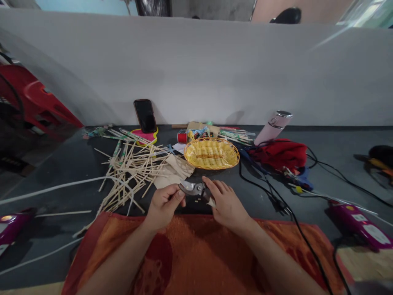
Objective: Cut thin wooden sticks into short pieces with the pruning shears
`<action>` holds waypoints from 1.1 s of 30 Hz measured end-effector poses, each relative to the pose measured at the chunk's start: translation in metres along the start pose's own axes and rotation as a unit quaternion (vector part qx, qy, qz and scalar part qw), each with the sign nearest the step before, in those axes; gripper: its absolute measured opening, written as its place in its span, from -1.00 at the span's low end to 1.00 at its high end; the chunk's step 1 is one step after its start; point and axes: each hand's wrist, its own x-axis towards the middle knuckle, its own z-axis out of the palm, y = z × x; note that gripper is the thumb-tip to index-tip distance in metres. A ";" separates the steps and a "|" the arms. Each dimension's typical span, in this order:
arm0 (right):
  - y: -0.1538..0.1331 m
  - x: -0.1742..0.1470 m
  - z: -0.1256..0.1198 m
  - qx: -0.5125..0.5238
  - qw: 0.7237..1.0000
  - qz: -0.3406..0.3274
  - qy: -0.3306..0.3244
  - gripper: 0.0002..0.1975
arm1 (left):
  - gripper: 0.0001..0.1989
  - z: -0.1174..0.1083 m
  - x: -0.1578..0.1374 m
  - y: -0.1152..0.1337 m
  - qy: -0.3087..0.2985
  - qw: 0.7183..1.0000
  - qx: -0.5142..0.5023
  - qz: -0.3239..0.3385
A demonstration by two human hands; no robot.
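My right hand [227, 205] is wrapped round the handles of a pair of pruning shears [194, 188], whose metal blades point left. A pale scrap shows under its fingers. Closed in a pinch, my left hand [166, 205] meets the blade end of the shears; what lies between its thumb and fingers is hidden. Just beyond the shears sits an oval yellow woven basket [211, 153]. Thin wooden sticks [135, 168] lie in a loose, crossed pile to the left, some beside pieces of tan paper or cloth [173, 170].
An orange towel [196, 254] covers the front edge. Behind are a phone [145, 116], a red thread spool [182, 137] and a pink flask [272, 128]. Red cloth [279, 153], black cables [276, 196] and a purple device [359, 223] lie rightward. A white partition [196, 73] rises behind.
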 end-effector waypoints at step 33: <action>0.008 0.001 0.001 0.016 1.000 -0.005 -0.007 -0.25 | -0.63 -0.003 0.002 0.000 -0.020 0.995 -0.056 -0.082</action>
